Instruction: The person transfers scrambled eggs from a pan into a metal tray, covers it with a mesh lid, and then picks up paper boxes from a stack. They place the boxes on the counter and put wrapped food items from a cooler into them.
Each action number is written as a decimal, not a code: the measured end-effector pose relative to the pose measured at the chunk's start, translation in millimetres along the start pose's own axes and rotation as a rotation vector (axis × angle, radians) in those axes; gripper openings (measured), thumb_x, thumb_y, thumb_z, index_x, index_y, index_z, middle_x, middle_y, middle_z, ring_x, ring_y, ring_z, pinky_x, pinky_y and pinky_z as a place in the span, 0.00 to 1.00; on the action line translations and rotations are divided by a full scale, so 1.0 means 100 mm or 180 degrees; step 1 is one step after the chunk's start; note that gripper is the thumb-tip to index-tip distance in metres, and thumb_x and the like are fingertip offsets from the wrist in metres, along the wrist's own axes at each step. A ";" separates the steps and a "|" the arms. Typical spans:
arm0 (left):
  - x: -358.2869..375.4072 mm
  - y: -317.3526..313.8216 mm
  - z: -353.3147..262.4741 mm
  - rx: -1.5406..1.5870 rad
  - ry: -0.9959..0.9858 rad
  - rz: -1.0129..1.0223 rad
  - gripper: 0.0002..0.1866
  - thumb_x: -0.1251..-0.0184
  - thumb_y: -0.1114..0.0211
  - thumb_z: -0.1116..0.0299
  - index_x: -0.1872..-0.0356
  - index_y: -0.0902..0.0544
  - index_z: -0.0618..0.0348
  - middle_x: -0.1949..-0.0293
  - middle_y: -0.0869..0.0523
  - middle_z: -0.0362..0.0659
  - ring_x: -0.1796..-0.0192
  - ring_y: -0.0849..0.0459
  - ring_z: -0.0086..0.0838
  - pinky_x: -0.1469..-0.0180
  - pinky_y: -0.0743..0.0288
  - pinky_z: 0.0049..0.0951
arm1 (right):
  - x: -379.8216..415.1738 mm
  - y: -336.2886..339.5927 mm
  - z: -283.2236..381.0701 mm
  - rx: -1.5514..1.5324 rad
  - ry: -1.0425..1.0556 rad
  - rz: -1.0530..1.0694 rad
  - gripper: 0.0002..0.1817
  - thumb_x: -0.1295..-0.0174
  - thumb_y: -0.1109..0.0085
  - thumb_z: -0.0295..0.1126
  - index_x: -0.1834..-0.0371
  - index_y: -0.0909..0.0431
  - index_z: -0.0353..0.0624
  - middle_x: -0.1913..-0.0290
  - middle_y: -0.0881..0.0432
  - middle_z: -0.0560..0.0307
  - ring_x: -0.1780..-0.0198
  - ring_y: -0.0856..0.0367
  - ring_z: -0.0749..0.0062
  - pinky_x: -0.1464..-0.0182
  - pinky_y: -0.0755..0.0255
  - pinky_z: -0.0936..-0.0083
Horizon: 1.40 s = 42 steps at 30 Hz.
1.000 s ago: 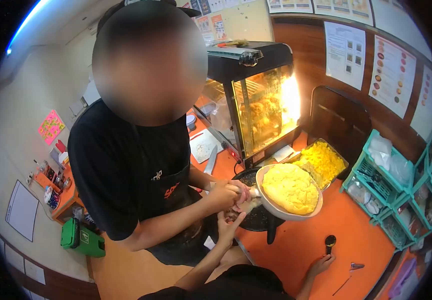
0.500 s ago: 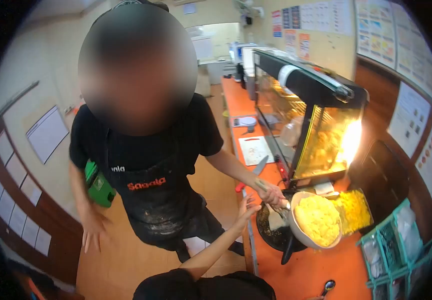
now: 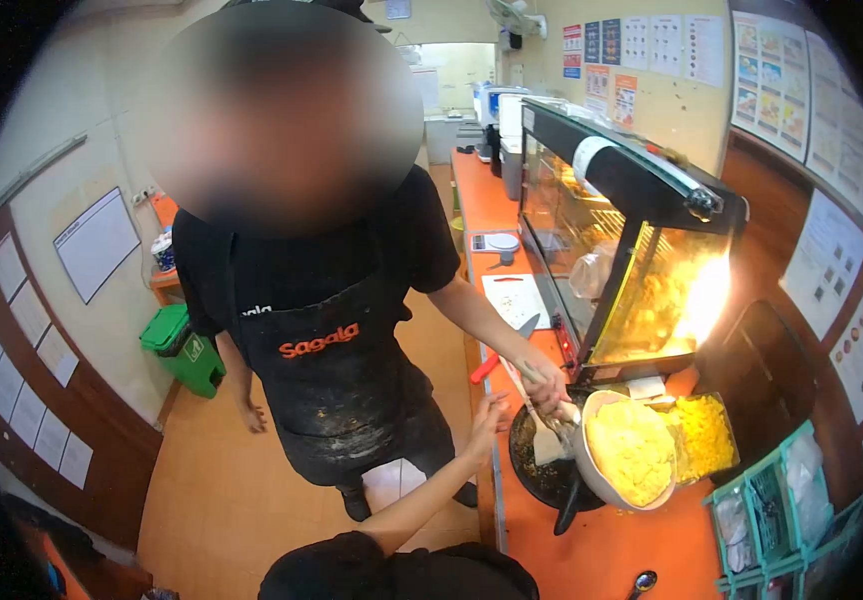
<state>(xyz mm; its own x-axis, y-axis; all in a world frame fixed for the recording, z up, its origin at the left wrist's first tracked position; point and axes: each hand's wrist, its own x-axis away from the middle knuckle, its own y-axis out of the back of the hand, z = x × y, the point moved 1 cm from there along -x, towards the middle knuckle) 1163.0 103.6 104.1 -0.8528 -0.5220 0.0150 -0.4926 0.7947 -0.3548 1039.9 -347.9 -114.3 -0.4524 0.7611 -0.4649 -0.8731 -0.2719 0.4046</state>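
Note:
My left hand (image 3: 490,425) reaches in from below, fingers apart with nothing in them. It is at the counter's edge, just left of a round black dish (image 3: 529,477) with dark bits inside. A pale flat piece (image 3: 550,446) lies in that dish, and a black handle-like piece (image 3: 571,505) crosses its rim. A co-worker's hand (image 3: 550,388) grips a pale-handled utensil (image 3: 529,370) at the side of a tilted bowl (image 3: 592,478) of yellow food (image 3: 632,450). My right hand is out of view. A dark spoon (image 3: 644,580) shows at the bottom edge.
A co-worker (image 3: 322,300) in a black apron stands opposite. On the orange counter (image 3: 592,555) are a lit glass warmer (image 3: 652,290), a tray of yellow food (image 3: 704,435), a teal basket (image 3: 772,510), a red-handled knife (image 3: 487,368) and a white cutting board (image 3: 515,300).
The view has shifted slightly. The co-worker's other hand has dropped back to their side. My left hand stays open beside the black dish, and my right fingertips have left the bottom edge.

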 end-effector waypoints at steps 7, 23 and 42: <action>0.25 0.59 0.75 -0.0815 0.0160 0.0110 0.20 0.31 0.43 0.57 0.81 0.23 0.58 0.81 0.25 0.35 0.77 0.28 0.18 0.72 0.37 0.21 | -0.07 -0.10 -0.19 0.0141 -0.0237 -0.0139 0.12 0.29 0.61 0.34 0.60 0.29 0.37 0.71 0.26 0.49 0.70 0.27 0.60 0.66 0.32 0.67; 1.34 1.43 1.09 -0.2613 0.2590 0.3599 0.16 0.31 0.43 0.56 0.60 0.19 0.59 0.66 0.19 0.39 0.62 0.21 0.23 0.58 0.27 0.26 | 0.01 -0.15 -0.28 0.0256 -0.0801 -0.0040 0.10 0.29 0.59 0.35 0.59 0.32 0.39 0.73 0.27 0.45 0.72 0.27 0.53 0.69 0.34 0.60; 2.39 0.98 1.18 -0.2365 0.2076 0.3249 0.14 0.32 0.43 0.67 0.49 0.23 0.59 0.57 0.20 0.41 0.56 0.23 0.24 0.53 0.28 0.24 | -0.15 0.10 0.02 -0.0810 -0.0954 0.0506 0.09 0.30 0.59 0.32 0.62 0.32 0.39 0.75 0.28 0.56 0.75 0.29 0.69 0.72 0.34 0.69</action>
<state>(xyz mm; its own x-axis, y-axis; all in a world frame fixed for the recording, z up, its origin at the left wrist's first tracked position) 931.3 20.5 -37.9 -0.7090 0.4426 0.5490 0.5770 0.8116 0.0908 1038.3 -361.2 -101.4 -0.5451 0.8253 -0.1475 -0.8307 -0.5079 0.2280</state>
